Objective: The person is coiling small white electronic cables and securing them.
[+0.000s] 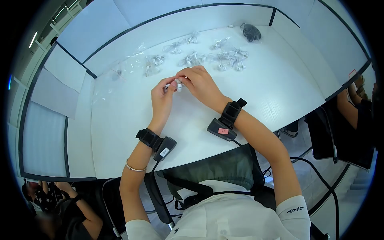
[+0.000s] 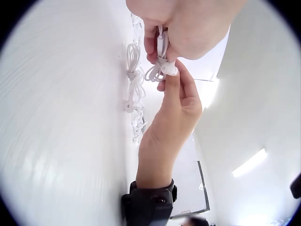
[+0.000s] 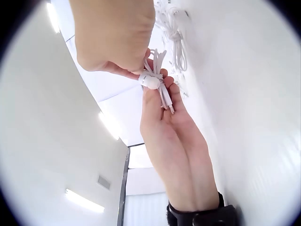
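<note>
A small bundle of white cable with white rounded ends (image 1: pixel 179 85) is between the two hands, above the white table. My left hand (image 1: pixel 162 102) grips it with curled fingers, the thumb on top, in the head view. From the right, my right hand (image 1: pixel 204 88) pinches the same bundle with thumb and fingertips. In the left wrist view the coiled cable (image 2: pixel 155 73) shows loops and a tie round its middle. Seen by the right wrist camera, a white rounded piece (image 3: pixel 151 82) lies by the left thumb, and cable loops stick up beside the right fingers.
Several white cable bundles (image 1: pixel 194 59), some in clear plastic, lie beyond the hands. A black pouch (image 1: pixel 251 33) rests at the back right, clear plastic bags (image 1: pixel 120 74) at the back left. Low panels (image 1: pixel 180 20) edge the table. Other people sit at both sides.
</note>
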The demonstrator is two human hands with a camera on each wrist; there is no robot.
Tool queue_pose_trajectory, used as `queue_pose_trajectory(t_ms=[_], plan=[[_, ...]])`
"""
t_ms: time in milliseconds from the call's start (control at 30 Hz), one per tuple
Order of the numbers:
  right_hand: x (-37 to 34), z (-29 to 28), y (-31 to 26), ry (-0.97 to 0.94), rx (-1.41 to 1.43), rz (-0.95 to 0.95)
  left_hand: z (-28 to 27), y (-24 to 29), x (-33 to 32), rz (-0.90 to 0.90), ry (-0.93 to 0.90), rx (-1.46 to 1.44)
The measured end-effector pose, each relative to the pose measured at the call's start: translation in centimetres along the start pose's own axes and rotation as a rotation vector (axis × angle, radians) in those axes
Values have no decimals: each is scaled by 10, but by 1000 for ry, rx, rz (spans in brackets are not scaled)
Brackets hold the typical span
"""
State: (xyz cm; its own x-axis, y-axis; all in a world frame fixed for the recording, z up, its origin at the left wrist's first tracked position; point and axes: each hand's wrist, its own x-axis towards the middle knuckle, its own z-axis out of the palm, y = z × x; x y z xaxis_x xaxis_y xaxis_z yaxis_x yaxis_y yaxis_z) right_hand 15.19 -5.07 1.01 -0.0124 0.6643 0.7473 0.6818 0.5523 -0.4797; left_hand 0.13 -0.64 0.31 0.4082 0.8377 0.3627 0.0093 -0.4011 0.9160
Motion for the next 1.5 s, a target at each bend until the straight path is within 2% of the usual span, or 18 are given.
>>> queue_pose_trajectory(t_ms=[533, 733, 1133, 1500], plan=[[4, -8, -8, -52, 143, 126, 1, 4, 1, -52, 15, -80], [4, -6, -4, -62, 183, 121, 0, 5, 1, -56, 3, -106], [0, 1, -5, 0, 87, 74, 1, 5, 1, -67, 1, -113], [0, -1, -9, -20, 251, 248, 2, 4, 2, -33, 13, -141]])
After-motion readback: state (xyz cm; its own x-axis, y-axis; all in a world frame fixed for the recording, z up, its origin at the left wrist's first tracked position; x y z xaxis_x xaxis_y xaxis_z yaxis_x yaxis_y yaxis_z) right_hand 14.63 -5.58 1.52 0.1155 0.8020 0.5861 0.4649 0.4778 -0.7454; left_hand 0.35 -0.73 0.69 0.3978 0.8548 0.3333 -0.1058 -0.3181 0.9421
